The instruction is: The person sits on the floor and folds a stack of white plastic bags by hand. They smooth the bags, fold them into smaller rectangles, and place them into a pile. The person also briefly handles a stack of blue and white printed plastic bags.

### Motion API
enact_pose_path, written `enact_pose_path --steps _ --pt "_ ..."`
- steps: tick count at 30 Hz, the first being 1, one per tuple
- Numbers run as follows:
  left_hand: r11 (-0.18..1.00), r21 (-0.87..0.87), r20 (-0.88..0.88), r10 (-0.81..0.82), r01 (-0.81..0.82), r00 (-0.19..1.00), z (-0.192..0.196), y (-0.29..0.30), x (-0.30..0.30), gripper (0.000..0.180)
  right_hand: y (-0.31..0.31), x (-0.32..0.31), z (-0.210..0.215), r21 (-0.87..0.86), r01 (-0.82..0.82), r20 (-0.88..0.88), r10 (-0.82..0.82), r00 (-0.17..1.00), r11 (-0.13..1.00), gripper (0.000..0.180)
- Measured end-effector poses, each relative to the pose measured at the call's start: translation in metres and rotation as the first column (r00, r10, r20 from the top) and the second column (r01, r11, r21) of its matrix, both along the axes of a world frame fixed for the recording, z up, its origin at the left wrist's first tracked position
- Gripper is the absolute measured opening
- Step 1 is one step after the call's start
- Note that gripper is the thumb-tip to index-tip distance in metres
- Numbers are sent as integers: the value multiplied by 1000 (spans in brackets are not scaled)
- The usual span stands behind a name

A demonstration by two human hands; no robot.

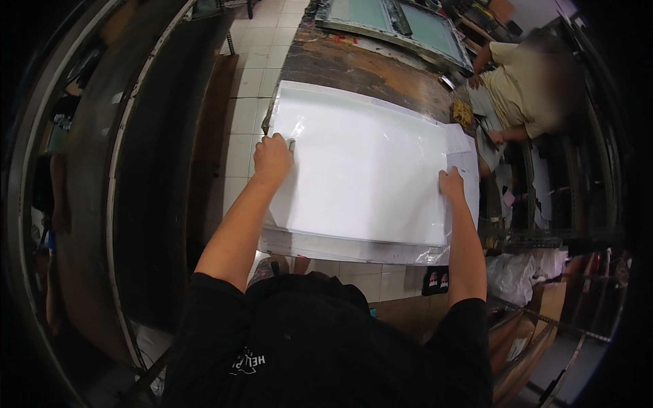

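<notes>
A broad white sheet (367, 170) lies flat on the work table in front of me, with shiny clear plastic film (297, 128) glinting and creasing near its edges. My left hand (273, 160) is closed at the left edge of the film, and a small grey curved bit (291, 145) shows beside its fingers. At the right edge, my right hand (451, 182) pinches the film with curled fingers. Both arms reach forward, spanning the sheet's width. The fingertips of both hands are partly hidden.
Paint-stained boards cover the table's far part (367, 64), where framed screens (388, 24) lie. Yellow scraps (462, 112) sit near its right edge. Another person (517, 88) is at the right. Plastic bags (517, 275) lie lower right; a long dark surface (163, 170) runs along the left.
</notes>
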State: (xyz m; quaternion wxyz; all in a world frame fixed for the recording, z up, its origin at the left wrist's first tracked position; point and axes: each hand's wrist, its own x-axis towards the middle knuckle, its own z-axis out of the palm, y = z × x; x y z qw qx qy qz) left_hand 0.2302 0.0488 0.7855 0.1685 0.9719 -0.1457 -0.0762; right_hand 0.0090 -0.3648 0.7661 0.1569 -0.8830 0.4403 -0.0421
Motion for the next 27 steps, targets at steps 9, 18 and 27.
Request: enact_pose_path --steps 9,18,27 --pt "993 -99 -135 -84 71 987 34 20 17 45 106 -42 54 -262 -329 241 391 888 907 46" --pt "636 -108 527 -615 764 587 23 -110 101 43 284 -43 62 -231 -752 -118 749 652 618 24" --pt "585 73 -81 -804 808 589 10 -182 102 55 293 -30 51 -279 -716 -237 677 697 640 7"
